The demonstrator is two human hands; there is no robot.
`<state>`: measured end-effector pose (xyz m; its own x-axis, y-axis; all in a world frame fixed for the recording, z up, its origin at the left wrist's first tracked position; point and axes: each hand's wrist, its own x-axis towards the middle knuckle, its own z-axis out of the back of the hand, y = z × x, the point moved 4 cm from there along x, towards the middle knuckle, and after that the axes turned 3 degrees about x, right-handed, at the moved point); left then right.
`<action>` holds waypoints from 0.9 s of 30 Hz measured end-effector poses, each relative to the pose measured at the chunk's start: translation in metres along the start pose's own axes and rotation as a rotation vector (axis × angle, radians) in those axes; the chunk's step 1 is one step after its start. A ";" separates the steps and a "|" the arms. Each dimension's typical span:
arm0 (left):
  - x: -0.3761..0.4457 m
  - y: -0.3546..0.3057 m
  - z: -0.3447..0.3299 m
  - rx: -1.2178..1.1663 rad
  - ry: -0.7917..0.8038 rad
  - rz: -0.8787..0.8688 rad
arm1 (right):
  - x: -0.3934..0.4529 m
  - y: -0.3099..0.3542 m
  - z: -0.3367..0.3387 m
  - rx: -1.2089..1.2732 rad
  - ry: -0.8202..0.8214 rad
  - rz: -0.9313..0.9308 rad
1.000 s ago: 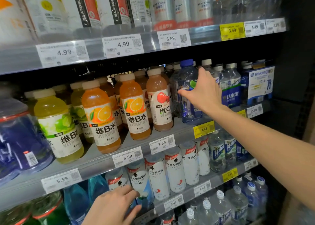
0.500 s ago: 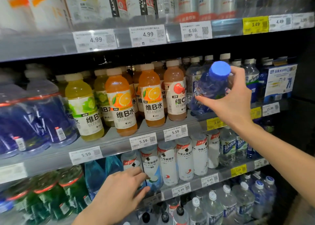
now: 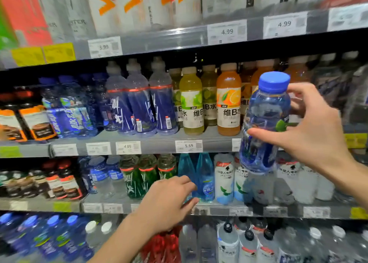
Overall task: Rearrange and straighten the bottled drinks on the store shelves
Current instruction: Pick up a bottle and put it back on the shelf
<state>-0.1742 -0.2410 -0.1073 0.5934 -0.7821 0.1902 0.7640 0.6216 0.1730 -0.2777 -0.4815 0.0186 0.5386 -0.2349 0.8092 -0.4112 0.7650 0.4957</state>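
My right hand (image 3: 312, 131) grips a clear blue bottle with a blue cap (image 3: 264, 123), held upright in the air in front of the middle shelf. Behind it stand the orange vitamin drinks (image 3: 228, 103) and yellow-green vitamin drinks (image 3: 191, 105). My left hand (image 3: 167, 203) rests with fingers spread near the lower shelf edge (image 3: 219, 210), close to the pale blue bottles (image 3: 205, 179), holding nothing. Blue sport-cap bottles (image 3: 139, 107) stand left of the vitamin drinks.
Green bottles (image 3: 147, 175) and white-labelled bottles (image 3: 224, 179) fill the lower shelf. Dark boxed packs (image 3: 35, 123) sit at the far left. Price tags line the middle shelf rail (image 3: 159, 147). Tall white and orange cans (image 3: 127, 5) fill the top shelf.
My right hand has lifted the blue bottle off the middle shelf and carried it leftward, in front of the orange drinks. The view has swung left. The left hand stays by the lower shelf.
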 end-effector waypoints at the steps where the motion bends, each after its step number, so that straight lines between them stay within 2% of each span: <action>1: -0.008 0.008 0.000 -0.008 -0.003 0.021 | -0.002 0.005 -0.012 0.016 0.025 0.004; 10: -0.079 0.067 -0.003 -0.034 0.005 0.190 | -0.014 0.041 -0.106 0.144 0.180 -0.016; 19: -0.120 0.103 -0.014 -0.076 -0.003 0.279 | -0.023 0.067 -0.182 0.219 0.298 -0.052; 24: -0.136 0.122 -0.019 -0.225 -0.058 0.386 | -0.027 0.082 -0.222 0.231 0.342 -0.067; 27: -0.136 0.131 -0.015 -0.365 -0.169 0.430 | -0.027 0.093 -0.246 0.266 0.360 -0.070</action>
<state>-0.1513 -0.0541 -0.1251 0.8435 -0.4268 0.3260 0.5193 0.8033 -0.2918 -0.1496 -0.2566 -0.0347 0.7740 -0.0217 0.6328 -0.5135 0.5631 0.6474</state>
